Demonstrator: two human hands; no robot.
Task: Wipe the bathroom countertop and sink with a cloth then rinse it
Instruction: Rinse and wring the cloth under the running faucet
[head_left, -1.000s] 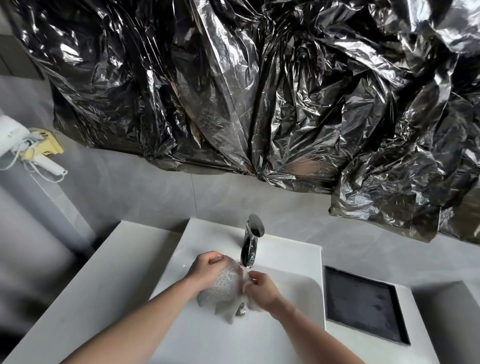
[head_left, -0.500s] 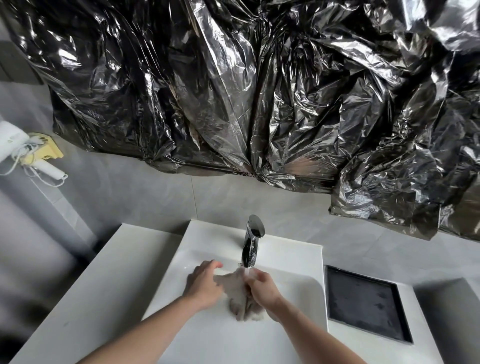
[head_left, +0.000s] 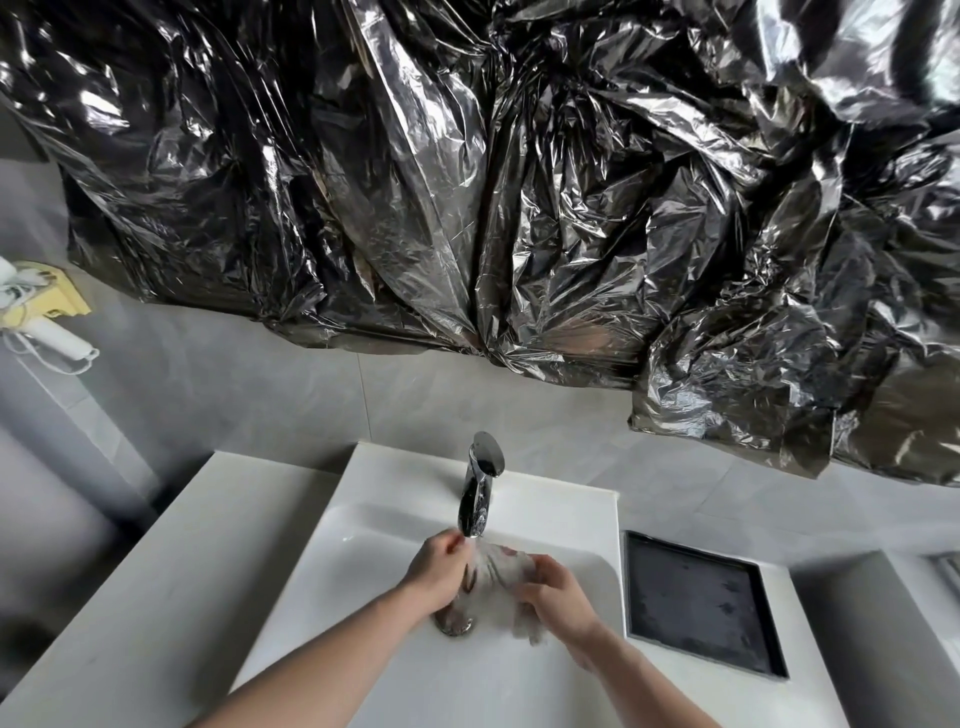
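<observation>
Both my hands grip the cloth (head_left: 493, 582) under the faucet (head_left: 479, 488) spout, over the sink (head_left: 363, 561) basin. Left hand (head_left: 439, 574) now has its fingers curled tight on the fabric; half a second ago they were looser. Right hand (head_left: 558, 592) clutches the bunched cloth just right of the spout. Drain (head_left: 456, 627) sits directly below the cloth.

Glossy chrome faucet (head_left: 480, 483) — crinkled shiny plastic sheeting (head_left: 467, 182) — smooth white sink (head_left: 363, 545).
</observation>
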